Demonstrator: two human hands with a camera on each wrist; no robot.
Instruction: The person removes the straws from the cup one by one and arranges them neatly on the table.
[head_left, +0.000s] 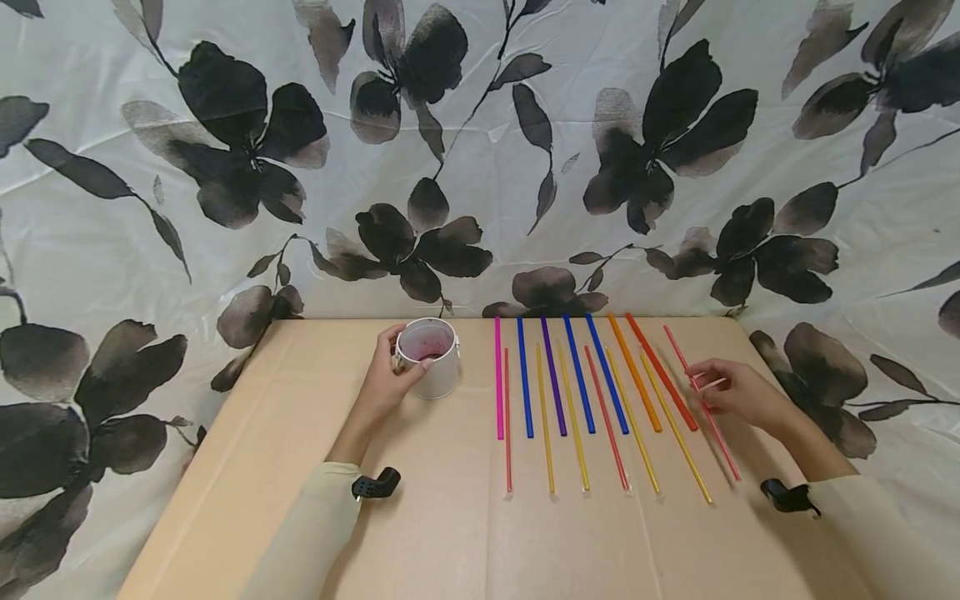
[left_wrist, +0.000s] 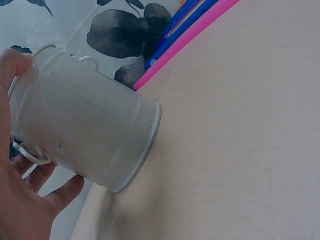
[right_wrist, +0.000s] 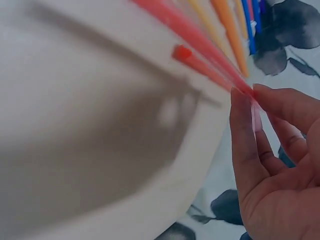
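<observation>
My left hand (head_left: 384,385) grips a small white metal pail (head_left: 441,379), thumb over the rim and fingers round its side. In the left wrist view the pail's wall and a small side handle (left_wrist: 32,154) show. Over at the right, my right hand (head_left: 738,390) pinches a slender, translucent red stick (head_left: 720,442) between thumb and fingertips. It slants over the table, its shadow beside it. Nearest to that hand lies a thicker red stick (head_left: 660,371), whose end also shows in the right wrist view.
Left of the right hand, thick and thin sticks lie in a row: pink (head_left: 498,379), several blue ones (head_left: 525,379), purple (head_left: 553,379), orange (head_left: 634,372), and thin yellow and red ones. A floral cloth (head_left: 525,275) rises behind the tan table (head_left: 435,517).
</observation>
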